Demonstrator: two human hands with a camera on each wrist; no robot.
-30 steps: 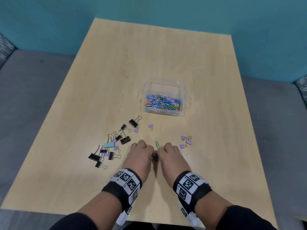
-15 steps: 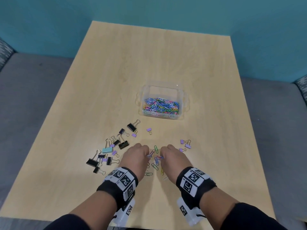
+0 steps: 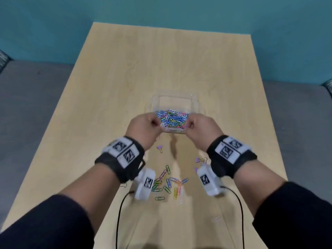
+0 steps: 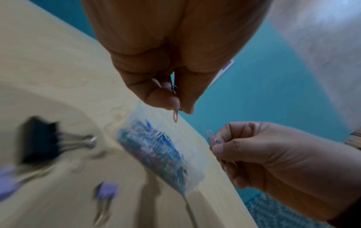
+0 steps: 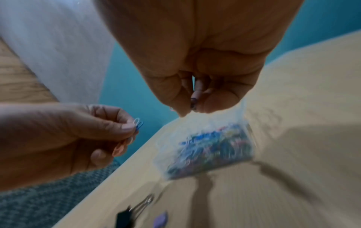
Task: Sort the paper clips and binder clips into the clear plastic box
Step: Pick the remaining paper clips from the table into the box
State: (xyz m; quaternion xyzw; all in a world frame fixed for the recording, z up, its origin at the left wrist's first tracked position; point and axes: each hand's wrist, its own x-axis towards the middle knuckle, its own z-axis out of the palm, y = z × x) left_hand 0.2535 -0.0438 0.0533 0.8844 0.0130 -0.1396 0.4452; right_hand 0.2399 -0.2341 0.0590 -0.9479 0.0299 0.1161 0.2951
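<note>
The clear plastic box [image 3: 195,103] stands mid-table, its near half heaped with colourful paper clips [image 3: 171,117]. My left hand [image 3: 156,123] hovers at the box's near-left corner and pinches a few paper clips [image 4: 175,117]. My right hand [image 3: 188,125] hovers at the near-right corner and pinches its own paper clips [image 4: 211,137]. Both sets of fingers are curled tight. More loose paper clips [image 3: 168,183] lie scattered on the table between my wrists. A purple binder clip [image 3: 159,148] lies just below the box.
Two small purple binder clips [image 3: 200,159] sit by my right wrist. A black binder clip [image 4: 39,141] and another purple one [image 4: 106,191] show blurred in the left wrist view; my left arm hides them in the head view. Grey cushions flank the wooden table [image 3: 125,69].
Both hands lifted off the loose paper clip pile near the front and moved forward to the box's near edge, each carrying a pinch of clips.
</note>
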